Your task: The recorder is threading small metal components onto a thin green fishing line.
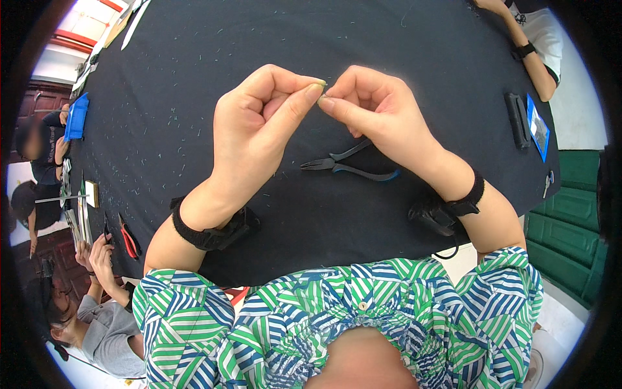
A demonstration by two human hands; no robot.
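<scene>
My left hand [256,120] and my right hand [385,113] are raised over the black cloth, their fingertips almost meeting. Thumb and forefinger are pinched together on each. A tiny greenish bit shows at the left fingertips, too small to name; whatever the right fingers hold is hidden. Below the hands, a pair of long-nosed pliers [335,163] with dark, blue-tipped handles lies spread on the cloth, touched by neither hand. Black straps circle both my wrists.
Small pale clippings are strewn over the black cloth [291,227]. Red-handled pliers [128,238] lie at the left edge, near a co-worker's hands [102,258]. A blue tray [76,117] is far left. At right are a black case [517,120], a blue-edged packet [538,129] and keys [549,183].
</scene>
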